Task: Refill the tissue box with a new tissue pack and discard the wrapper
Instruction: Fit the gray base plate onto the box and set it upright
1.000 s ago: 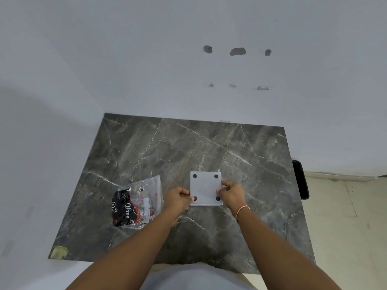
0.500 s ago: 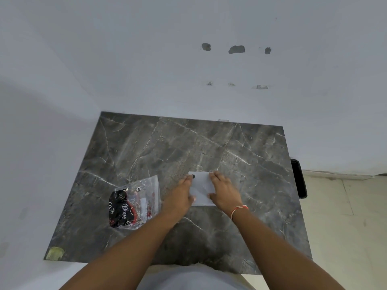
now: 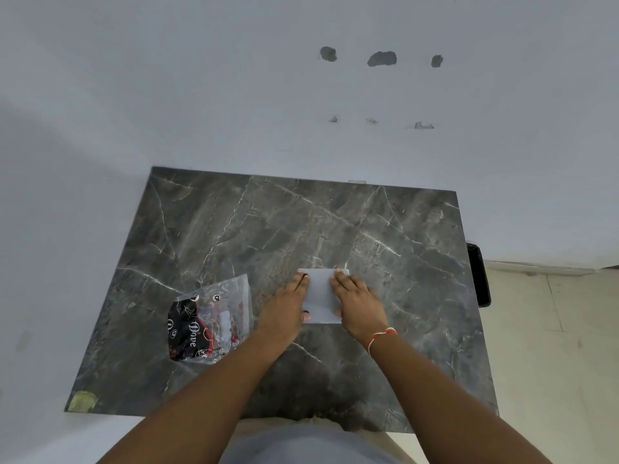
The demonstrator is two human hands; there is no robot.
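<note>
Tissue box (image 3: 322, 296) mid-table, base up. Left hand (image 3: 285, 311) and right hand (image 3: 358, 304) lie flat on it, fingers extended, pressing. Wrapper (image 3: 211, 321) lies just left of box, not binned. Risk: uneven pressure may jam base panel or skid box.

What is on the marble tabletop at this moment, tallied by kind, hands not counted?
White tissue box, under both hands: 1
Clear printed plastic wrapper, lying left of the box: 1
Yellowish tape patch, near left corner: 1
Total: 3
</note>
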